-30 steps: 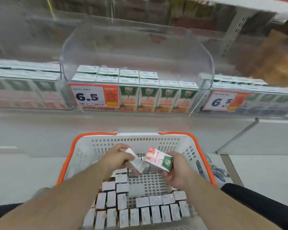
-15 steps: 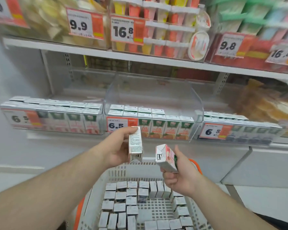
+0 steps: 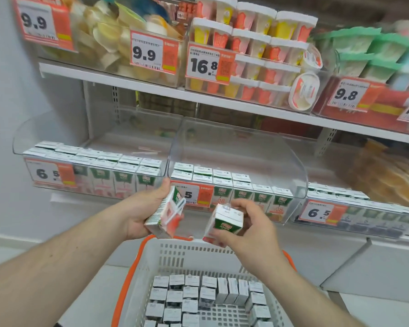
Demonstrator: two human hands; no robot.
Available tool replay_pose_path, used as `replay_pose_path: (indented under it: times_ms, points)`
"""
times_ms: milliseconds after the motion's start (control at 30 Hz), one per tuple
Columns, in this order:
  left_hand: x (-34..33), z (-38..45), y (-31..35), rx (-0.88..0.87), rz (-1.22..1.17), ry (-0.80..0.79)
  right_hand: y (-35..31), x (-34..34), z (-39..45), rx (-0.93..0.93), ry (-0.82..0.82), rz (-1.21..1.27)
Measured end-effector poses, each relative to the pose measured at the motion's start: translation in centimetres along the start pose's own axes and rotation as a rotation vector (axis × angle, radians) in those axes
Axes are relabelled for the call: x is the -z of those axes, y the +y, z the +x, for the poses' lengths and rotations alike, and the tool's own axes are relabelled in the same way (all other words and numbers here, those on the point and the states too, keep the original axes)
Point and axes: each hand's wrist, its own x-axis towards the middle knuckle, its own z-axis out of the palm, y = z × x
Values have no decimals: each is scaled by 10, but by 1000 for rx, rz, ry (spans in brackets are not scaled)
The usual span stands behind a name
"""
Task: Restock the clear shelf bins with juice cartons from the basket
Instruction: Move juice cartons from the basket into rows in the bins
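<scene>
Inspecting from the nearest point outward: the basket [image 3: 165,258], white mesh with orange handles, stands low in front of the person and carries several rows of juice cartons [image 3: 189,300] packed upright, tops showing; a bare patch of mesh floor lies toward its right centre.

Above the basket rim, the left hand [image 3: 142,213] grasps one carton [image 3: 167,214] tilted, its grip wrapped round the long side panels with the thumb on the upper edge; a straw packet shows on the face. The right hand [image 3: 248,223] grasps a second carton [image 3: 226,220] from the right side, fingers curled over its top and flank, top panel turned toward the camera.

Handling judgement: small rectangular board packs, likely light for one hand, stiff along the edges but apt to dent if squeezed on the broad faces. The coated skin may be slightly slick. Holding across the narrow sides, as now, looks sound.

Beyond the hands, the centre clear bin [image 3: 236,147] holds a partial front block of cartons, with open room behind and above them. The left clear bin [image 3: 92,147] and the right clear bin [image 3: 364,215] hold similar stock, each with a price tag.

Farther off, the upper shelf [image 3: 151,87] carries tubs, cups and price tags. A pale wall stands to the left; a pale floor runs below.
</scene>
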Motion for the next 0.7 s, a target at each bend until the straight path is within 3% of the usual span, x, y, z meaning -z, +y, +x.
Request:
replay_pose_path:
  times_ms: [167,300,500,700]
  points:
    - [9,0,2,-33,-2,-75,-12,-20,10,177,35,-157]
    - [27,-7,8,-75,-33,-54,-25,-38,22,160,29,-69]
    - [72,-20,34,-151,-255,170,-79,-72,46,224,-47,117]
    - [109,-34,54,-326,-420,382,-139,-135,103,398,-44,55]
